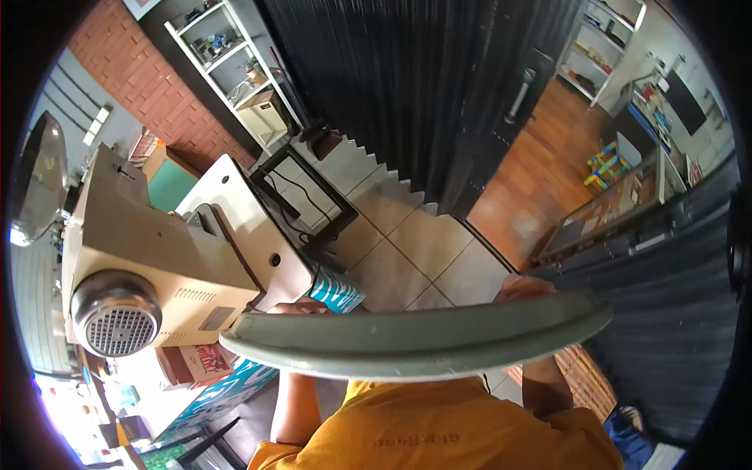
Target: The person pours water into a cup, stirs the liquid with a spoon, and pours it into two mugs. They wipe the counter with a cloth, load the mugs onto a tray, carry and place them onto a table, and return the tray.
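A wide grey-green curved object point(415, 337), seen edge-on with a raised rim, spans the space in front of the chest. My left hand point(301, 306) holds its left part from the far side; only some fingers and knuckles show above the edge. On the right part, my right hand point(525, 287) is wrapped over the far edge, its fingers bent. The object hides both palms. Close to its left end stands a cream machine point(180, 266) with a round metal grille, on a white table point(270, 211).
A black accordion partition point(376, 78) stands ahead over the tiled floor point(392, 274). A black metal frame point(337, 211) is beside the table. White shelves point(235, 55) stand at the upper left. Beyond the opening lies a wooden floor point(509, 188). A red box point(196, 364) sits below the machine.
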### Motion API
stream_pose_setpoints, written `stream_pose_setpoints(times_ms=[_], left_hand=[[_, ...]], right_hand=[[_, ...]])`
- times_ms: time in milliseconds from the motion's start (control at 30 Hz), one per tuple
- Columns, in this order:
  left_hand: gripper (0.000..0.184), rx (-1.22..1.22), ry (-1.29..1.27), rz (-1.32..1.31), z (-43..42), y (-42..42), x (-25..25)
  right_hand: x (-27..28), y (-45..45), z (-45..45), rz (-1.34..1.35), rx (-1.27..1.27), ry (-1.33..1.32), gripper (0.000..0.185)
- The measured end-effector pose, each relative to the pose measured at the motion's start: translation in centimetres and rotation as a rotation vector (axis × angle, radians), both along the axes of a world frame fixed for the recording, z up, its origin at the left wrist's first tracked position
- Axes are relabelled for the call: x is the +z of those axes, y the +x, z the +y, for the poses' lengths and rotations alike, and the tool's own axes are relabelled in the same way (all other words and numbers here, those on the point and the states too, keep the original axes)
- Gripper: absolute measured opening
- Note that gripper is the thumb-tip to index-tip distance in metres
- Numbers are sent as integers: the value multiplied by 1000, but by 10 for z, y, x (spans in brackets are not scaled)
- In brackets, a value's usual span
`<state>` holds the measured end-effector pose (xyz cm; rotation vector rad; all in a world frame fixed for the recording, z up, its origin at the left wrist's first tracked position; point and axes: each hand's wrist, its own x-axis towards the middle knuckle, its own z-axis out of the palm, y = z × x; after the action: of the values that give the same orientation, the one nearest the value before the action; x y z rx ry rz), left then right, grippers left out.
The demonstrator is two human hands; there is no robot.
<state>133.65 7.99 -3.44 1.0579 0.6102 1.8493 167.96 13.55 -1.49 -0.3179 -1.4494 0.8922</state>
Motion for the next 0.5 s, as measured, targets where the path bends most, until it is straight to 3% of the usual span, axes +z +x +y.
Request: stream_pose_setpoints(times_ms=[67, 133, 200, 233, 267, 333, 400, 433, 467, 500], left_hand=[[26, 196, -165, -28, 25, -4, -16], [28, 325, -270, -50, 56, -12, -31], [31, 179, 52, 13, 99, -11, -24], [30, 328, 92, 202, 119, -12, -23], [31, 377, 165, 251, 138, -18, -28], [32, 293, 147, 63, 174, -26, -31], [33, 212, 103, -114, 208, -39, -38], [32, 181, -41, -206, 212, -41, -27], [34, 249, -36, 105, 224, -69, -62], [33, 215, -34, -36, 235, -66, -52]], right_hand=[[-15, 4, 42, -39, 19, -169, 41], [-20, 0, 88, -25, 79, -162, 39], [-8, -14, 131, -35, 222, -123, 44], [-6, -22, 149, -41, 270, -111, 45], [-5, -31, 164, -9, 138, -159, 44], [-2, -52, 197, 6, 29, -225, 42], [-4, -65, 248, -37, 38, -41, 36], [-6, -66, 276, -74, 84, 55, 33], [-16, -67, 300, -80, 101, 58, 33], [-29, -69, 318, -28, 111, -37, 32]])
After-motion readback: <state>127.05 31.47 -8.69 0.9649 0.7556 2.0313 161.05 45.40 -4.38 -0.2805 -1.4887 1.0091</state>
